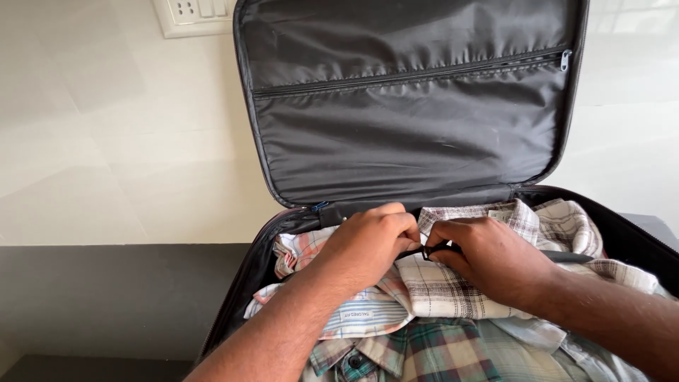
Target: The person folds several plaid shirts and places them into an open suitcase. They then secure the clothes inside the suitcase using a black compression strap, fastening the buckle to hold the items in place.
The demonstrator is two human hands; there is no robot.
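An open black suitcase [244, 286] lies before me, its lid [410, 106] propped up against the wall. It is packed with folded plaid shirts [453, 290] in white, pink, blue and green checks. My left hand [371, 240] and my right hand [488, 258] meet over the top of the clothes. Between them they pinch a black strap with a black plastic buckle [429, 252]; the right fingers hold the buckle, the left fingers close on the strap end beside it.
The lid's lining has a zipped pocket with a silver pull [565, 59] at the upper right. A white switch plate [194, 14] is on the pale tiled wall. The suitcase rests on a dark surface [106, 297].
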